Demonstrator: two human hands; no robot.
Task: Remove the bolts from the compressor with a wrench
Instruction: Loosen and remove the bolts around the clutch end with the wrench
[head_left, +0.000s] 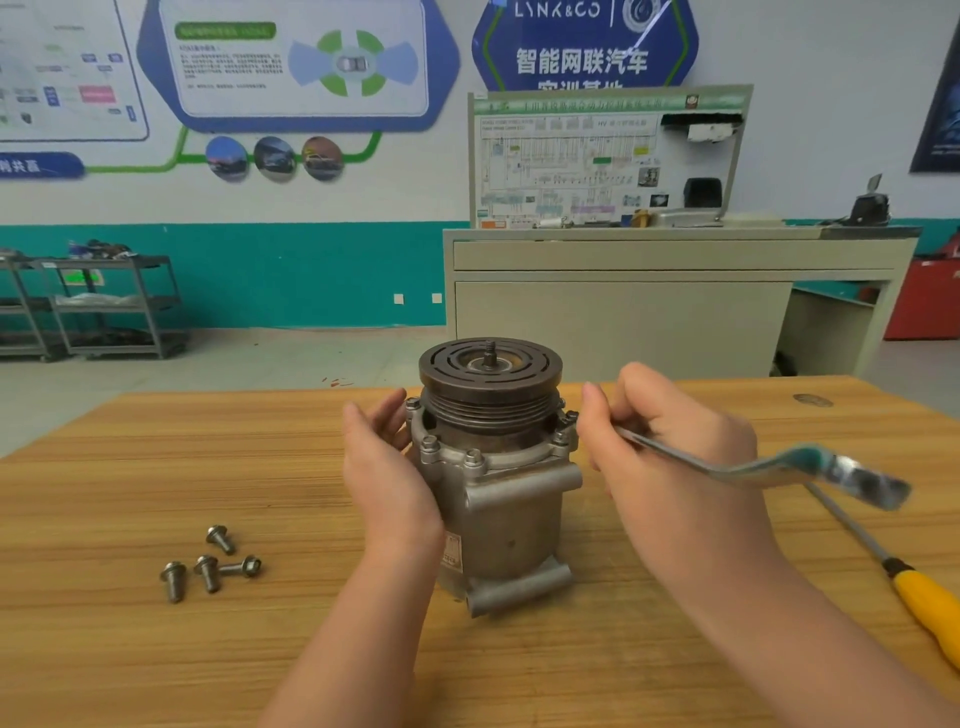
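On the wooden table (156, 441), four loose bolts (210, 564) lie left of the upright compressor (493, 467). Left hand (387, 467) rests flat-fingered against its side; right hand (670, 441) grips the wrench (753, 465) at a flange bolt (563, 434).

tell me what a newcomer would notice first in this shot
The grey compressor stands upright mid-table, its dark pulley on top, with the left hand steadying its side. The right hand grips a wrench reaching to the bolts on the compressor's right rim. Four loose bolts lie on the wooden table at the left.
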